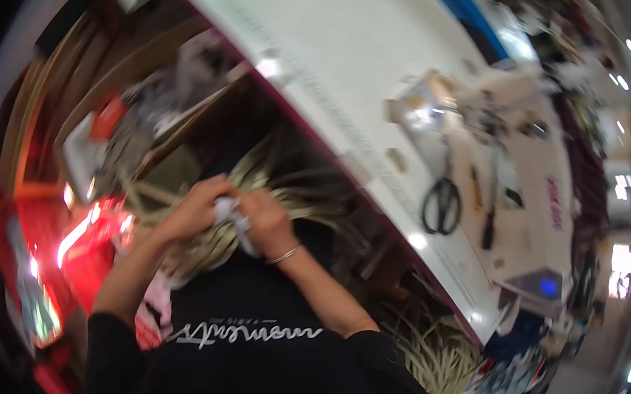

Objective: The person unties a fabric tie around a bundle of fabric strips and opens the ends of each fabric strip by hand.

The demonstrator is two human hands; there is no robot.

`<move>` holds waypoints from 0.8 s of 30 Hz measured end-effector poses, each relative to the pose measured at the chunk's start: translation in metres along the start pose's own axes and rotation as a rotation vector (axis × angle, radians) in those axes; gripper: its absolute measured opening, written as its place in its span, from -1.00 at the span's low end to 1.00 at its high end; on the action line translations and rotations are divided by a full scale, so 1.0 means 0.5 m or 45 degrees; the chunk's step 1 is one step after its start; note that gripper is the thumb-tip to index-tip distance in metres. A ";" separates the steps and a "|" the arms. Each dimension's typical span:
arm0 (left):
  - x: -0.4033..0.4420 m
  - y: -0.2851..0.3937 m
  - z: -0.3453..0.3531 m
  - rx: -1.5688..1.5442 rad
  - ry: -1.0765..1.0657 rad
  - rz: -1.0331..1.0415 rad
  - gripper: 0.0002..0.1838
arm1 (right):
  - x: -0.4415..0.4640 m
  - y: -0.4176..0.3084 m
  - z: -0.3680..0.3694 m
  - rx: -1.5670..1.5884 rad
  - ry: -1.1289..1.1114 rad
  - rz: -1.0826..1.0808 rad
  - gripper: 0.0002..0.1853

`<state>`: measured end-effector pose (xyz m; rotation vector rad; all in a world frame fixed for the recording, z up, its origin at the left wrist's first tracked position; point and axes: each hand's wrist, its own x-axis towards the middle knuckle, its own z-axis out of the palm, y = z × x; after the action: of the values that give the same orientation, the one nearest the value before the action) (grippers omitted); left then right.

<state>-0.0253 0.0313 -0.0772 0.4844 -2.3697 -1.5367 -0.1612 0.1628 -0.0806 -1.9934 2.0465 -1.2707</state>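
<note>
Both of my hands are together in front of my black shirt, low beside the table edge. My left hand (202,203) is closed on a crumpled white strip (228,214), which looks like cloth or plastic. My right hand (266,219), with a bracelet at the wrist, grips the same white strip from the other side. Around and under my hands spreads a bundle of pale green fabric strips (204,254), its loose ends fanning out behind them. Motion blur hides the fingertips and how the white strip lies against the bundle.
A white table (311,33) slants across the view. On it lie black-handled scissors (441,206), a screwdriver-like tool (489,232) and a machine part with metal pieces. More pale strips (441,359) hang at lower right. Red shiny bags (88,249) and a box of scraps stand left.
</note>
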 end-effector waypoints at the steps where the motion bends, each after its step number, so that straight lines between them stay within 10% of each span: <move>1: 0.000 -0.008 0.007 0.023 0.041 0.034 -0.85 | -0.005 0.010 0.000 -0.027 -0.022 -0.017 -0.87; 10: -0.029 -0.056 0.018 0.486 0.074 -0.066 -0.72 | -0.065 -0.043 -0.077 0.212 -0.713 0.090 -0.74; 18: -0.185 0.102 -0.128 0.579 0.170 0.018 -0.67 | 0.103 -0.047 -0.045 0.401 -0.605 0.100 -0.69; 20: -0.237 0.150 -0.103 -0.069 -0.272 -0.122 -0.80 | 0.121 -0.042 0.020 0.376 -0.761 -0.129 -0.57; 24: -0.281 0.118 0.021 -0.530 -0.270 -0.514 -0.72 | 0.135 -0.033 0.054 -0.037 -1.292 0.024 -0.46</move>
<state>0.0901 0.1214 -0.0340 0.7627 -2.0840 -2.2954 -0.1460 0.0942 -0.0556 -1.9688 1.5243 -0.0947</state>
